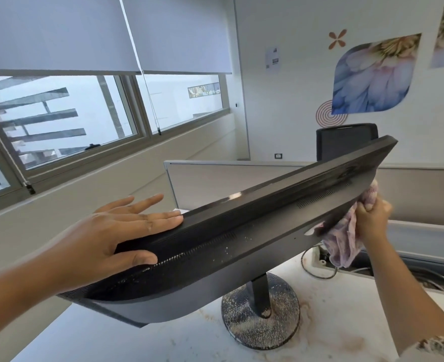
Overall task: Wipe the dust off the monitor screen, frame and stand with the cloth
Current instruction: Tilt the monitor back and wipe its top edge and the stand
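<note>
Here the left hand (116,231) lies flat, fingers spread, on the monitor (241,231) at centre; at right, the right hand (371,218) grips the cloth (346,239) against its back.

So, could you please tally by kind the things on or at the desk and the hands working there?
Monitor: 1
Round stand base: 1
Cloth: 1
Office chair: 1
Hands: 2, left hand, right hand
Total: 6

One head-worn view looks forward and slightly down, close over the monitor's (241,226) top edge, toward the windows (67,121).
</note>
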The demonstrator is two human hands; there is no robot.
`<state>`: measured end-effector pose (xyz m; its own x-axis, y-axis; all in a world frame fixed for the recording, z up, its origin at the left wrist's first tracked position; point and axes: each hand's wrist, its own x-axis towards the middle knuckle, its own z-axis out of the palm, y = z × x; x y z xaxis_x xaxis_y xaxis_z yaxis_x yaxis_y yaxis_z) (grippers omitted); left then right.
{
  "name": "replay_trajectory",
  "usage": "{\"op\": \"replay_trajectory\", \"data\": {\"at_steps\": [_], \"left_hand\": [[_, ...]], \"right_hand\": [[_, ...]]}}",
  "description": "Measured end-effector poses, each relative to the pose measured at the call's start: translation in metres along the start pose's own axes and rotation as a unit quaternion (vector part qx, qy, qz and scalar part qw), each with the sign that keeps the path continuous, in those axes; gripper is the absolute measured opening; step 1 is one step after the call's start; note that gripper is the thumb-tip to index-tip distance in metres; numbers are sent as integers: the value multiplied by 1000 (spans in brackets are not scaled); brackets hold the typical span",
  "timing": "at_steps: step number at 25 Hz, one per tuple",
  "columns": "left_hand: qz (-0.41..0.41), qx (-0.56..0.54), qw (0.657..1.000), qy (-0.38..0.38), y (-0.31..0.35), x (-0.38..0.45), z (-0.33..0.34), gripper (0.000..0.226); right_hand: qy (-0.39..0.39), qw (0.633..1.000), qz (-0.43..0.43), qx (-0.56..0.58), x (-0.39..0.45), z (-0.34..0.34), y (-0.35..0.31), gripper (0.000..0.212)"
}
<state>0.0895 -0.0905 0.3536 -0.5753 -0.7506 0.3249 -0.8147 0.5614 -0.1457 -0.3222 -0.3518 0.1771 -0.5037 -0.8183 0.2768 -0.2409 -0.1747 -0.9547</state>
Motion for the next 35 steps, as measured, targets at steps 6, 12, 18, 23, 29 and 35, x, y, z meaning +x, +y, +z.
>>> {"op": "replay_trajectory", "data": {"at_steps": [6, 12, 18, 23, 29, 35], "left_hand": [[-1, 2, 1000, -11, -3, 2, 0, 53], [-15, 0, 1000, -14, 7, 6, -6, 55], [-35, -2, 999, -9, 14, -1, -5, 60], [-50, -1, 998, -25, 17, -1, -6, 59], [-48, -32, 998, -35, 14, 3, -5, 54], [-43, -21, 998, -30, 11, 1, -5, 52]], "right_hand": [[-72, 994, 87, -7, -40, 34, 49, 38], [-292, 953, 25, -78, -106, 49, 67, 5], [-309, 950, 22, -23, -182, 75, 53, 6], [-212, 967, 142, -17, -203, 94, 40, 14], [-135, 967, 190, -100, -258, 110, 12, 59], [-228, 911, 278, 202, -373, 154, -29, 17]]}}
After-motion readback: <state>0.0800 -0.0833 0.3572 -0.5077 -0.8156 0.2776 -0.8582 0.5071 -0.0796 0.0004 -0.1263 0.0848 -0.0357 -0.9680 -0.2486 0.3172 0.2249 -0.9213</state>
